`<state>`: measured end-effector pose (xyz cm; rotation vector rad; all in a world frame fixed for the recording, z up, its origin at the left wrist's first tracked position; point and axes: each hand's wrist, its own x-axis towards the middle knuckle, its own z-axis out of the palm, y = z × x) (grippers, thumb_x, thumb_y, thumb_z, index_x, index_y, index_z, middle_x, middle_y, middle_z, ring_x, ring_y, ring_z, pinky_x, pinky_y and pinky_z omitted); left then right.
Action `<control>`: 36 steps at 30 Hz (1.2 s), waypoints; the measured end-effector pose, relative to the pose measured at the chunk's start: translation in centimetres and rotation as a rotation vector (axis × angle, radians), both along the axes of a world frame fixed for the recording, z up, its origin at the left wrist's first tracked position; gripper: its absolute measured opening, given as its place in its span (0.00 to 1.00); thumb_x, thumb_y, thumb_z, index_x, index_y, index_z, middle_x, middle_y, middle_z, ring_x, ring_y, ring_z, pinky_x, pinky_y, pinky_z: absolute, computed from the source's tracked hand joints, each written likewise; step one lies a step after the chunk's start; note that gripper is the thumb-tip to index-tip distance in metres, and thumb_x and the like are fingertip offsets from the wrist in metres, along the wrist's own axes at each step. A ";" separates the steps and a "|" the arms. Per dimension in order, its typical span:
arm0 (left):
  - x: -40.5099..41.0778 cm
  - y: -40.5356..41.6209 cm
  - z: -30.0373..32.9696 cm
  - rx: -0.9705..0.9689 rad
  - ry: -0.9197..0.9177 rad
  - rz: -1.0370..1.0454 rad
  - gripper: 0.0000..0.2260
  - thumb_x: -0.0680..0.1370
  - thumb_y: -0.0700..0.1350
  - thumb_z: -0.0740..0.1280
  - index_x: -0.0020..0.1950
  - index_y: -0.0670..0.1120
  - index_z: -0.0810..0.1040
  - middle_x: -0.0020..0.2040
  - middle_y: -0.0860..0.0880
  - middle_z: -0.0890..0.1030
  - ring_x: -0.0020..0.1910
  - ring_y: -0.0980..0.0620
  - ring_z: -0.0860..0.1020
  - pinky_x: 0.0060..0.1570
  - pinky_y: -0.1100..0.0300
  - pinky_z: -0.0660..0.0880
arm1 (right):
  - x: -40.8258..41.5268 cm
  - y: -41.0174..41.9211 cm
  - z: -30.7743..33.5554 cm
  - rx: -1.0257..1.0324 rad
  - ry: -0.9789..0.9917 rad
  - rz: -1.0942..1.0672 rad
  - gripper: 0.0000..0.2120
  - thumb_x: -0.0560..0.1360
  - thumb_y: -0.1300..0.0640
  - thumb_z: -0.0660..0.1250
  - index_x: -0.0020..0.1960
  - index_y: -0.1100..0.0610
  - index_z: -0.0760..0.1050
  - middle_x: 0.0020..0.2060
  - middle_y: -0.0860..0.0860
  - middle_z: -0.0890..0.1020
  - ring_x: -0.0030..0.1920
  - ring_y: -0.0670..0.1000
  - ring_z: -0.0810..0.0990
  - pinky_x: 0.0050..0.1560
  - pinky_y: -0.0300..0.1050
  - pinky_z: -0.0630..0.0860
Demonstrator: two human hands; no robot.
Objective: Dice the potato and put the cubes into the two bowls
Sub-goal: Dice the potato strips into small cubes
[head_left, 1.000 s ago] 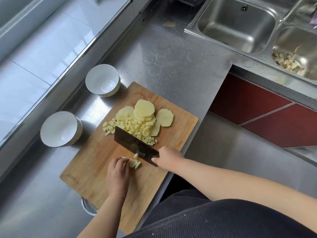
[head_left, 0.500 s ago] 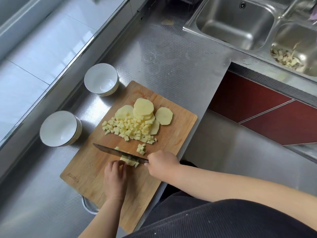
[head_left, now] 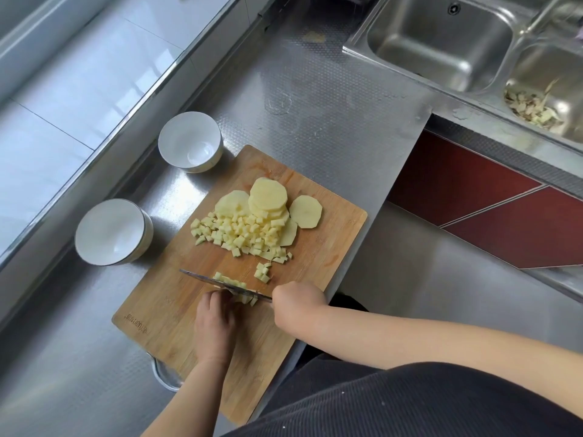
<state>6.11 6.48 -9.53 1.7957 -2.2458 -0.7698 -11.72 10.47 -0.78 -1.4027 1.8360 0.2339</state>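
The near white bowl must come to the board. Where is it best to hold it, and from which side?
Grip the near bowl at its rim, probably from the board side: it stands upright, empty, just off the board's edge, with the wall close behind it.

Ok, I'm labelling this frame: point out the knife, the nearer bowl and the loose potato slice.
knife [head_left: 202, 278]: head view, spine of the blade.
nearer bowl [head_left: 108, 231]: head view, bare inside.
loose potato slice [head_left: 305, 211]: head view, middle of its flat face.
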 end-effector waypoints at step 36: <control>-9.3 -2.8 3.2 0.733 0.687 0.944 0.13 0.83 0.39 0.59 0.67 0.43 0.71 0.49 0.45 0.80 0.42 0.46 0.83 0.35 0.57 0.79 | -5.5 -0.9 -0.6 -0.131 -0.075 -0.182 0.15 0.82 0.48 0.58 0.58 0.56 0.76 0.51 0.55 0.81 0.51 0.58 0.79 0.40 0.46 0.69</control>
